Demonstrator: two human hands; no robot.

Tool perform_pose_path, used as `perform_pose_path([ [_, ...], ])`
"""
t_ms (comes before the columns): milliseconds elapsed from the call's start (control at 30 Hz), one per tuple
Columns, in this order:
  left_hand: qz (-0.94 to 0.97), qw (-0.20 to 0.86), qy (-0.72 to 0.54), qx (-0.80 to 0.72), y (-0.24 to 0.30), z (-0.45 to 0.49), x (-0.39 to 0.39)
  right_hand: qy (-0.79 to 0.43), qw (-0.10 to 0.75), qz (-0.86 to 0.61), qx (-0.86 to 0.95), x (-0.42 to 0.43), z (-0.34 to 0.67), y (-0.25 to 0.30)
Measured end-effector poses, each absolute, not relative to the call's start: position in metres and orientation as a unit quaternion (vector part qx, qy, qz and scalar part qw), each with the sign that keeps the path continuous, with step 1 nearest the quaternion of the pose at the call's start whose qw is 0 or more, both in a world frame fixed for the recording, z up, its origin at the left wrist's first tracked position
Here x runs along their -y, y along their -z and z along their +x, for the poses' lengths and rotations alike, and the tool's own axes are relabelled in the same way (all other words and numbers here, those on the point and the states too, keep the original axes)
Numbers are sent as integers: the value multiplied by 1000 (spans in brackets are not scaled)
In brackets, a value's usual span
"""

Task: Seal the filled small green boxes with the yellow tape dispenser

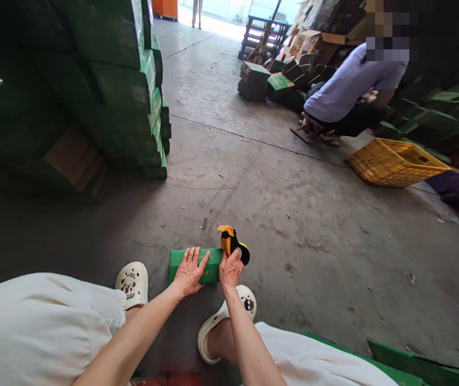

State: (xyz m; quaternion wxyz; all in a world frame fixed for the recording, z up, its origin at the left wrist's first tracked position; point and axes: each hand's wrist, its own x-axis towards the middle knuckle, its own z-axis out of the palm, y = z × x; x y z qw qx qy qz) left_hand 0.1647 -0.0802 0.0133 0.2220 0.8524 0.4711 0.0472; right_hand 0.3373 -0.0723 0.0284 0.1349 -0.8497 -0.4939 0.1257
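A small green cardboard box (pixel 179 262) lies on the concrete floor between my feet. My left hand (pixel 190 272) rests flat on its top, fingers spread and open. My right hand (pixel 230 268) is closed around a yellow and black tape dispenser (pixel 231 242) at the box's right end. The dispenser's head touches the box edge.
Tall stacks of green boxes (pixel 133 91) stand at the left. A seated person in a light shirt (pixel 350 86) works at the far right beside a yellow plastic crate (pixel 396 161). More green boxes (pixel 280 83) lie behind. Flat green cardboard (pixel 414 364) lies at my lower right.
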Motion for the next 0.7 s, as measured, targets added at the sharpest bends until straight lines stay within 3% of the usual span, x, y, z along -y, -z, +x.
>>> perform_pose_path([
  [200, 905, 261, -32, -333, -21, 149, 30, -149, 267, -852, 425, 53, 345, -75],
  [367, 893, 252, -43, -371, -11, 148, 31, -344, 344, -727, 484, 32, 338, -113],
  [567, 834, 267, -61, -479, -8, 138, 51, -406, 297, -689, 522, 49, 324, -93],
  [700, 758, 375, -135, -517, -33, 125, 42, -432, 261, -670, 544, 45, 327, -94],
])
